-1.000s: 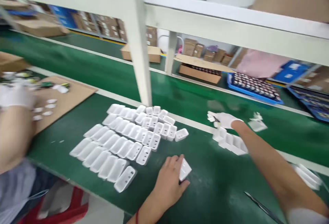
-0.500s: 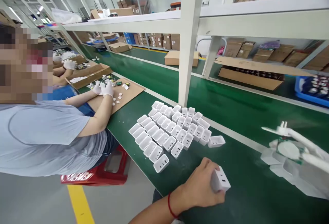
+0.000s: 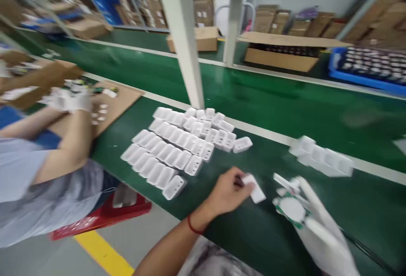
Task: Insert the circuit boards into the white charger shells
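My left hand (image 3: 229, 190), bare with a red cord round the wrist, is closed on a white plastic charger housing (image 3: 254, 188) just above the green bench. Facing it, my right hand (image 3: 326, 229) wears a white glove and pinches a charger circuit board (image 3: 292, 208). That board has green edges, a round white part on its face and a white piece sticking out at the top. A small gap separates the board from the housing. Left of my hands stand rows of open white charger housings (image 3: 168, 151), several with port slots showing.
Behind my right hand lies a short row of white housings (image 3: 330, 162). A white post (image 3: 182, 35) rises behind the rows. At left, a co-worker's gloved hands (image 3: 71, 98) work over a cardboard sheet (image 3: 123, 98). A blue tray (image 3: 364, 79) of parts is at the back right.
The view has swung right. My right hand has brought the circuit board away from the back row, closer to my left hand. The housing in my left hand has turned.
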The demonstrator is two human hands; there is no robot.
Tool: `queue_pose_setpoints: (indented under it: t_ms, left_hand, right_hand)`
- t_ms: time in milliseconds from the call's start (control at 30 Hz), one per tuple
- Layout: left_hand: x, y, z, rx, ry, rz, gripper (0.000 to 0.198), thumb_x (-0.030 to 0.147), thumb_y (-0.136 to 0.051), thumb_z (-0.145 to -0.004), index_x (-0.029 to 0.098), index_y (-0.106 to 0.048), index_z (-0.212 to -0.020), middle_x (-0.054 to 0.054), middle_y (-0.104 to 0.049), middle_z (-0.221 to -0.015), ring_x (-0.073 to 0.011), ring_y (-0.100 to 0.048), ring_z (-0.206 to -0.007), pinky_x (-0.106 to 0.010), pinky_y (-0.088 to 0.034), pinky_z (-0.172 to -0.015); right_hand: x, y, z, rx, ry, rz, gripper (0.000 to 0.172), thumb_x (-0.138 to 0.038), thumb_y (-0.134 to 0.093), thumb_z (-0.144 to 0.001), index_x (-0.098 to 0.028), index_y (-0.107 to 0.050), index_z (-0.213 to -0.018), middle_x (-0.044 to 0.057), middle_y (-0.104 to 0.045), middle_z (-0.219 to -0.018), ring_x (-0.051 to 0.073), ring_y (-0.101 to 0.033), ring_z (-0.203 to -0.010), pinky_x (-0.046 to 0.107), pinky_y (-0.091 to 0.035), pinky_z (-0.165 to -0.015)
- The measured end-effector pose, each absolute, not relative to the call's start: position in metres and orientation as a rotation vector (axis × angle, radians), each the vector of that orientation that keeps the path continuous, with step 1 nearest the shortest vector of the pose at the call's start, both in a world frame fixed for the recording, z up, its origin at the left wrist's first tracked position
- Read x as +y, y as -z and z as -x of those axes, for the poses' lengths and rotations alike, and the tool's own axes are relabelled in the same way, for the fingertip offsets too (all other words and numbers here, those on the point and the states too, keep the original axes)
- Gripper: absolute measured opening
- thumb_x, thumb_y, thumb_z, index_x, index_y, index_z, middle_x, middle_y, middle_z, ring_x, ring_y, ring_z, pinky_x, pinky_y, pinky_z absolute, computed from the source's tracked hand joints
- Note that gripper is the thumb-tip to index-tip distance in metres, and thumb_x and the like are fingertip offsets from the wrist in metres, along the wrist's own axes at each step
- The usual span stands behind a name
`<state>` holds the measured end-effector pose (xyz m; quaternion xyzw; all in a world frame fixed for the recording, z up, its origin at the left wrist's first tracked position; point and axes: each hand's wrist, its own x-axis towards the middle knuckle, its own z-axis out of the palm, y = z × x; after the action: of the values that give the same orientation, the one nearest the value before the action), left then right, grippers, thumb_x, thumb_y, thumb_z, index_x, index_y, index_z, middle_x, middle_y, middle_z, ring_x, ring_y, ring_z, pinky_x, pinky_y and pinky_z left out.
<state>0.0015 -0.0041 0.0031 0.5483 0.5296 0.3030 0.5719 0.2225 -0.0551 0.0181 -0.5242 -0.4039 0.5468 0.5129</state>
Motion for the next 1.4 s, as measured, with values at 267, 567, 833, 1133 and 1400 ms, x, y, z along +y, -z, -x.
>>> queue_pose_setpoints:
  t_ms: [267, 567, 833, 1133, 1400]
  left_hand:
    - [-0.016, 0.002, 0.047, 1.146, -0.459, -1.862, 0.062, 0.013, -0.060, -0.083, 0.030, -0.045, -0.141, -0.009, -0.050, -0.132, -0.0293, -0.045, -0.128, -0.054, -0.041, -0.108]
    - [-0.016, 0.008, 0.025, 1.053, -0.620, -1.638, 0.055, 0.005, -0.062, -0.076, 0.028, -0.039, -0.120, -0.009, -0.052, -0.134, -0.0228, -0.058, -0.120, -0.040, -0.053, -0.097]
    - [-0.015, 0.017, 0.008, 1.179, -0.561, -1.851, 0.064, 0.014, -0.072, -0.078, 0.024, -0.038, -0.131, -0.015, -0.048, -0.143, -0.0319, -0.035, -0.144, -0.050, -0.047, -0.107]
    - [-0.028, 0.019, 0.007, 1.282, -0.835, -2.065, 0.063, 0.049, -0.076, -0.076, 0.019, -0.045, -0.123, -0.016, -0.062, -0.118, -0.0322, -0.064, -0.110, -0.045, -0.058, -0.088]
    - [-0.042, 0.001, 0.017, 1.217, -0.626, -2.142, 0.033, 0.036, -0.057, -0.093, 0.017, -0.051, -0.119, -0.010, -0.063, -0.103, -0.0136, -0.063, -0.065, -0.026, -0.052, -0.052]
  right_hand:
    - [-0.054, -0.001, -0.228, -0.800, -1.458, 1.076, 0.088, -0.037, -0.078, -0.077, -0.039, -0.030, -0.150, 0.008, -0.064, -0.125, 0.030, -0.065, -0.111, 0.060, -0.043, -0.104]
    - [-0.056, -0.021, -0.215, -1.057, -1.418, 0.940, 0.105, -0.021, -0.077, -0.080, -0.052, -0.006, -0.151, 0.004, -0.066, -0.123, 0.026, -0.065, -0.113, 0.053, -0.054, -0.093]
    - [-0.060, -0.025, -0.201, -1.213, -1.356, 0.944, 0.107, -0.017, -0.071, -0.085, -0.051, 0.006, -0.151, 0.003, -0.064, -0.128, 0.024, -0.050, -0.134, 0.062, -0.037, -0.110]
    - [-0.054, -0.021, -0.196, -1.243, -1.328, 1.013, 0.111, -0.010, -0.070, -0.084, -0.046, 0.010, -0.152, 0.005, -0.062, -0.131, 0.025, -0.042, -0.141, 0.060, -0.034, -0.113]
    - [-0.052, -0.019, -0.193, -1.142, -1.330, 1.110, 0.111, -0.019, -0.076, -0.081, -0.044, 0.004, -0.154, 0.006, -0.063, -0.128, 0.026, -0.053, -0.131, 0.056, -0.041, -0.110]
